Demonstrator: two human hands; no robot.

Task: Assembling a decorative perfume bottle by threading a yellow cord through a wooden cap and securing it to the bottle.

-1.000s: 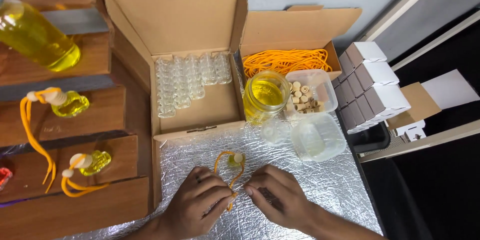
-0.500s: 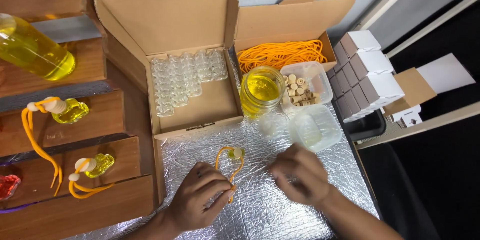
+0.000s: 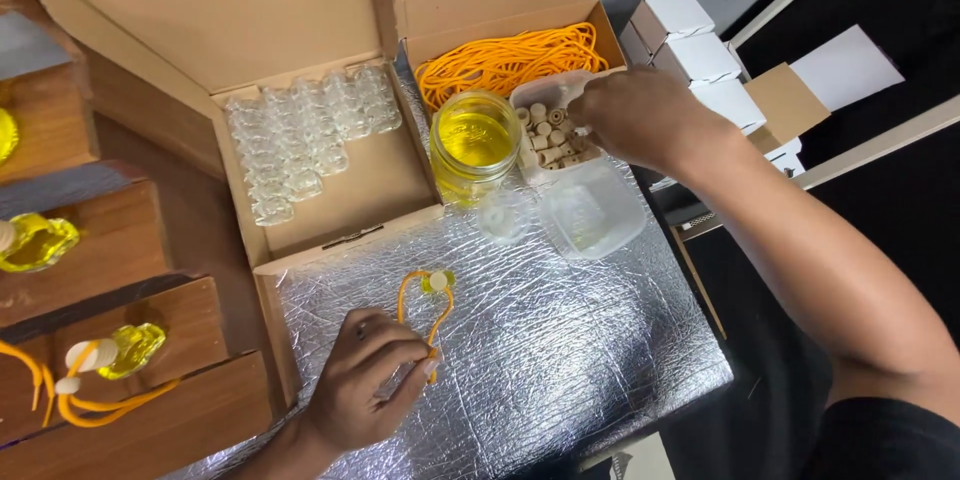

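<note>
My left hand rests on the silver foil mat and pinches the lower end of an orange cord loop tied to a small glass bottle of yellow liquid. My right hand reaches over the clear tub of small wooden caps, its fingers curled at the tub's right side; whether they hold a cap is hidden. A glass jar of yellow liquid stands just left of the tub.
An open carton holds several empty small glass bottles. A second carton holds orange cords. A clear lid lies on the mat. White boxes sit at right. Wooden steps at left carry finished bottles.
My right hand left the cord on the mat and moved up and right to the tub of wooden caps. The camera came closer. My left hand stayed on the cord.
</note>
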